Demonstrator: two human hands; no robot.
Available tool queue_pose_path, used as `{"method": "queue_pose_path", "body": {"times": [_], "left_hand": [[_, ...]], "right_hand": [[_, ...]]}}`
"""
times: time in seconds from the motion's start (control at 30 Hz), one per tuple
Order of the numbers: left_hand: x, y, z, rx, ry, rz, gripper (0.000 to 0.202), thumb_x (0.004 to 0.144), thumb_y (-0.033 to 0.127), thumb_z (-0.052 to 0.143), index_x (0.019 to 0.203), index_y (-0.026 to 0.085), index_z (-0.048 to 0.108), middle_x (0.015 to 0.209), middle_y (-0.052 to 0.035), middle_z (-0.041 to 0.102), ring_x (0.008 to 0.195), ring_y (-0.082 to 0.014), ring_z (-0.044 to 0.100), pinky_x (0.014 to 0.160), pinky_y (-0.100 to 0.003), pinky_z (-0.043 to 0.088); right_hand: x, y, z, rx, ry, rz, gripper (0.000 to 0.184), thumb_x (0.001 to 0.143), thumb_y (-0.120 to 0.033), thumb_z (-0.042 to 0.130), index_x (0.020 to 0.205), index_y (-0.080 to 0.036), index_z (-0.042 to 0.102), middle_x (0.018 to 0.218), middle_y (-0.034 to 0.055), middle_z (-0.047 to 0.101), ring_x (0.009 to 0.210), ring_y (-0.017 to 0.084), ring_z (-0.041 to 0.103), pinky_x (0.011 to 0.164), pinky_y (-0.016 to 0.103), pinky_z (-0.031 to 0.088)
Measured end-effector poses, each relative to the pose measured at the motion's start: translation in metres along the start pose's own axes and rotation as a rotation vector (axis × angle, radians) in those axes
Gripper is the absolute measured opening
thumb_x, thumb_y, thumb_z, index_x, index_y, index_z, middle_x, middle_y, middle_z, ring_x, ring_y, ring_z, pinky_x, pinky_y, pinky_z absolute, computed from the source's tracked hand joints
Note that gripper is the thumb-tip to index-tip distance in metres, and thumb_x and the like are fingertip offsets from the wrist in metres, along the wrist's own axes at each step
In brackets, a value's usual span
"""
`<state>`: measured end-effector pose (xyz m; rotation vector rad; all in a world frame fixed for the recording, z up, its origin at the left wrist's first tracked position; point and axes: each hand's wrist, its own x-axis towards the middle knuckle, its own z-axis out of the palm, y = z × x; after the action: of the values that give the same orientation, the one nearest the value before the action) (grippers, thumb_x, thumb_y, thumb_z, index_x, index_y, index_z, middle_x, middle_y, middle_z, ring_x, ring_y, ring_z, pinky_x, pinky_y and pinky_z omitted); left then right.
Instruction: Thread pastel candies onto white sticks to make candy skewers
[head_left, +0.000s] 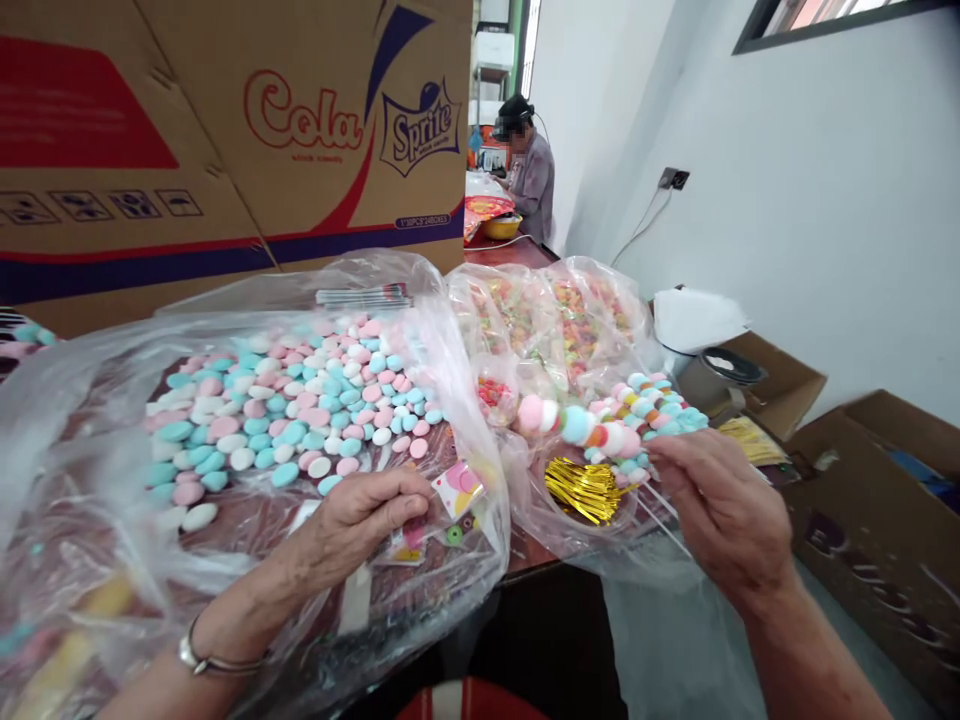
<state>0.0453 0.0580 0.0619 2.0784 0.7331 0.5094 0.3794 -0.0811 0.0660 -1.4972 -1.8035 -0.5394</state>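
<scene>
My left hand (360, 525) is closed in a pinch on a small printed clear wrapper (450, 500) at the near edge of a big clear bag (90, 400) spread with pink, blue and white candies (300, 410). My right hand (720, 505) is closed round the thin white sticks of several candy skewers (615, 420), whose pastel pieces point left over another clear bag. A bundle of gold twist ties (585, 488) lies just left of that hand.
Large Cola and Sprite cartons (247, 130) stand behind the candies. Bags of orange sweets (555, 310) lie further back. Open cardboard boxes (862, 470) sit on the floor at right. Another person (529, 170) works at the far end of the table.
</scene>
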Motion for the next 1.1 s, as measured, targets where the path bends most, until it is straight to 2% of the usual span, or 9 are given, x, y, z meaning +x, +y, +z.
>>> {"method": "queue_pose_path", "body": {"times": [0.1, 0.2, 0.43, 0.53, 0.67, 0.87, 1.1], "left_hand": [[-0.002, 0.003, -0.002, -0.019, 0.009, -0.024, 0.025, 0.09, 0.029, 0.051, 0.074, 0.019, 0.067, 0.066, 0.0008, 0.064, 0.058, -0.0114, 0.054, 0.054, -0.019, 0.043], [-0.004, 0.002, -0.004, -0.014, 0.02, -0.046, 0.025, 0.089, 0.031, 0.051, 0.074, 0.019, 0.068, 0.068, 0.0002, 0.065, 0.06, -0.0123, 0.055, 0.055, -0.02, 0.044], [-0.006, -0.004, -0.009, -0.057, -0.035, -0.04, 0.023, 0.088, 0.03, 0.053, 0.076, 0.019, 0.07, 0.064, 0.0004, 0.063, 0.058, -0.0116, 0.051, 0.052, -0.019, 0.042], [-0.006, -0.005, -0.01, -0.071, -0.024, -0.041, 0.023, 0.087, 0.03, 0.054, 0.077, 0.019, 0.071, 0.063, 0.0008, 0.062, 0.057, -0.0114, 0.05, 0.051, -0.019, 0.04], [-0.007, -0.007, -0.012, -0.064, -0.023, -0.076, 0.023, 0.088, 0.03, 0.053, 0.078, 0.018, 0.071, 0.061, 0.0015, 0.06, 0.056, -0.0111, 0.05, 0.051, -0.019, 0.04], [-0.004, -0.006, -0.017, -0.057, -0.127, -0.091, 0.024, 0.087, 0.031, 0.053, 0.07, 0.019, 0.066, 0.062, 0.0027, 0.06, 0.056, -0.0104, 0.05, 0.053, -0.018, 0.04], [-0.009, -0.019, -0.017, -0.098, -0.174, -0.115, 0.027, 0.091, 0.032, 0.052, 0.079, 0.017, 0.071, 0.067, 0.0012, 0.06, 0.06, -0.0103, 0.049, 0.056, -0.019, 0.04]], "right_hand": [[0.009, -0.019, 0.006, 0.104, -0.05, -0.057, 0.018, 0.091, -0.012, 0.053, 0.103, -0.019, 0.065, 0.088, 0.0061, 0.068, 0.081, 0.019, 0.058, 0.076, 0.034, 0.045], [0.014, -0.027, 0.012, 0.137, -0.075, -0.093, 0.019, 0.091, -0.012, 0.052, 0.1, -0.021, 0.067, 0.082, 0.0047, 0.069, 0.077, 0.019, 0.058, 0.076, 0.034, 0.046], [0.015, -0.024, 0.017, 0.122, -0.082, -0.144, 0.021, 0.091, -0.012, 0.05, 0.1, -0.022, 0.067, 0.079, 0.0042, 0.069, 0.076, 0.019, 0.058, 0.077, 0.035, 0.045], [0.014, -0.024, 0.017, 0.128, -0.094, -0.167, 0.021, 0.09, -0.009, 0.051, 0.101, -0.021, 0.065, 0.082, 0.0044, 0.069, 0.078, 0.019, 0.056, 0.079, 0.036, 0.044], [0.015, -0.027, 0.016, 0.128, -0.113, -0.206, 0.02, 0.09, -0.009, 0.052, 0.101, -0.02, 0.064, 0.081, 0.0049, 0.069, 0.077, 0.019, 0.054, 0.074, 0.035, 0.042], [0.017, -0.026, 0.009, 0.083, -0.145, -0.261, 0.022, 0.091, -0.011, 0.052, 0.105, -0.022, 0.064, 0.084, 0.0044, 0.07, 0.077, 0.019, 0.054, 0.079, 0.037, 0.04], [0.02, -0.025, 0.011, 0.063, -0.098, -0.247, 0.019, 0.092, -0.013, 0.053, 0.105, -0.021, 0.065, 0.081, 0.0042, 0.069, 0.074, 0.018, 0.053, 0.078, 0.035, 0.041]]}}
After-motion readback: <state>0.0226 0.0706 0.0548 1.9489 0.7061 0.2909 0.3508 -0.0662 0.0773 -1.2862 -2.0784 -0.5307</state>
